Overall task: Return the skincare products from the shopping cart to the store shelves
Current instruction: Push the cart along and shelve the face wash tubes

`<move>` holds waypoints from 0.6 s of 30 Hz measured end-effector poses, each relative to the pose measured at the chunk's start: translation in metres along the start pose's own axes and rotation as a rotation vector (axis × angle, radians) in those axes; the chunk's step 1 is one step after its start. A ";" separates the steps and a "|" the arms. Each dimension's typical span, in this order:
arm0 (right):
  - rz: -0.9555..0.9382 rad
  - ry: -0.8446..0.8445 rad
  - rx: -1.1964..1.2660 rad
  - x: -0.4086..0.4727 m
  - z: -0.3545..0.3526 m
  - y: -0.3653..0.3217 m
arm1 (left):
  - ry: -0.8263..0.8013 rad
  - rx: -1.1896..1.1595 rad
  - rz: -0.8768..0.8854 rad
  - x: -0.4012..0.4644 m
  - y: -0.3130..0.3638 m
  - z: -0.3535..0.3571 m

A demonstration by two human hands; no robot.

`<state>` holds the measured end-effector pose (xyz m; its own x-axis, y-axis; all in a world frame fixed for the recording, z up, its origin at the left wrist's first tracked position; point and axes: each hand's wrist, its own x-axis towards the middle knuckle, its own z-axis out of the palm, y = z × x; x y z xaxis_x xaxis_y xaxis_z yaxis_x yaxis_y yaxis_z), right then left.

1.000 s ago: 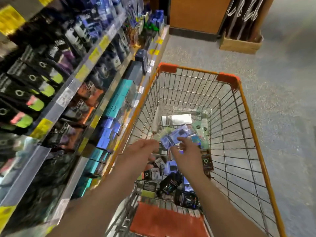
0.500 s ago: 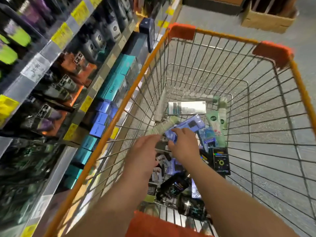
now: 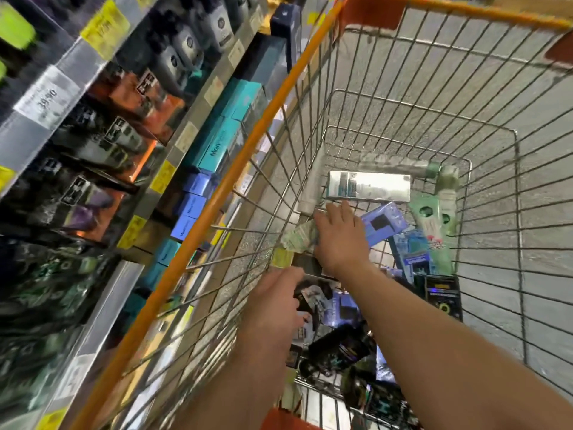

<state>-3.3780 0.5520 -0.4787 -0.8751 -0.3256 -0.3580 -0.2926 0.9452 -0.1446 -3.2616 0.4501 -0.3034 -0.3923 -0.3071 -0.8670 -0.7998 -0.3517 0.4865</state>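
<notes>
Half a second ago the right hand (image 3: 339, 235) was pinching the corner of a blue box (image 3: 383, 223) among the products in the shopping cart (image 3: 235, 169); now it has let that box go and reached further to the left, so the box lies free on the pile just to the right of the knuckles. The hand now lies over a pale green patterned package (image 3: 299, 240) that sticks out from under its left edge, with the fingers (image 3: 336, 209) stretched forward, their tips close to a silver-white carton (image 3: 369, 185) lying flat at the far end of the basket. Whether the thumb has closed under the green package cannot be made out, since the palm hides it. The left hand (image 3: 274, 308) has dropped back lower in the basket, above the dark packets near the cart's near end; its fingers are turned down out of sight, so what they hold, if anything, is hidden. This reads as a change of pick: the blue box was passed over and the green package looks like the item being collected. Nothing has left the basket in this moment, and the store shelves (image 3: 173, 144), stocked with teal and blue boxes, stand just beside the cart's left rim, so the return to the shelf is not yet begun for this item.
</notes>
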 end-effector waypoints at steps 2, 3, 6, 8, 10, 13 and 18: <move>0.006 0.001 -0.046 -0.001 -0.001 -0.002 | 0.018 0.019 -0.006 0.001 -0.002 0.000; 0.007 -0.001 -0.059 -0.001 -0.004 -0.002 | 0.024 0.031 -0.008 0.001 -0.003 -0.001; 0.011 0.002 -0.122 -0.003 -0.011 -0.006 | 0.028 0.057 -0.006 0.000 -0.005 -0.002; 0.018 0.020 -0.150 -0.004 -0.013 -0.009 | 0.032 0.063 -0.006 0.001 -0.005 -0.001; 0.028 0.041 -0.181 -0.004 -0.013 -0.012 | 0.024 0.059 -0.020 0.001 -0.004 -0.002; 0.023 0.050 -0.224 -0.003 -0.009 -0.014 | 0.022 0.081 -0.033 0.002 -0.004 -0.007; -0.048 -0.009 -0.247 -0.006 -0.018 -0.011 | 0.045 0.104 -0.031 0.001 -0.006 -0.011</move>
<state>-3.3762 0.5444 -0.4586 -0.8548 -0.3697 -0.3642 -0.4202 0.9049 0.0678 -3.2528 0.4421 -0.3062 -0.3477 -0.3378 -0.8746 -0.8548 -0.2691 0.4438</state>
